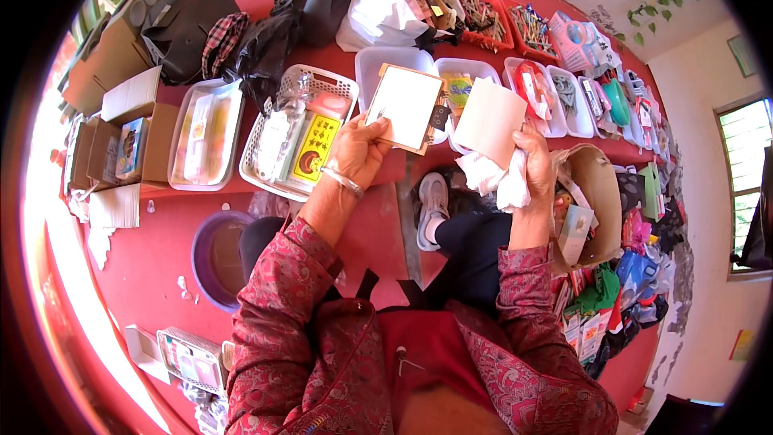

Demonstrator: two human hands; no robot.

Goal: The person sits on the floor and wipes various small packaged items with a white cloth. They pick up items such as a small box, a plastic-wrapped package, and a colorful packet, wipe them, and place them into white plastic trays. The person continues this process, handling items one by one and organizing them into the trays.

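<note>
My left hand is closed on the lower left edge of a white-faced pad with brown edges, thumb on its face. Dark patterned material shows along the pad's right edge. In my right hand are a blank cream sheet, slightly curved, and a crumpled white tissue or cloth below it. The two hands are apart, raised in front of a white plastic tray and a second white tray with a yellow packet in it.
At left stand a white basket with a yellow-labelled pack, a clear tray and an open cardboard box. Red crates hold pens. A carton stands beside my right arm; a purple basin sits lower left.
</note>
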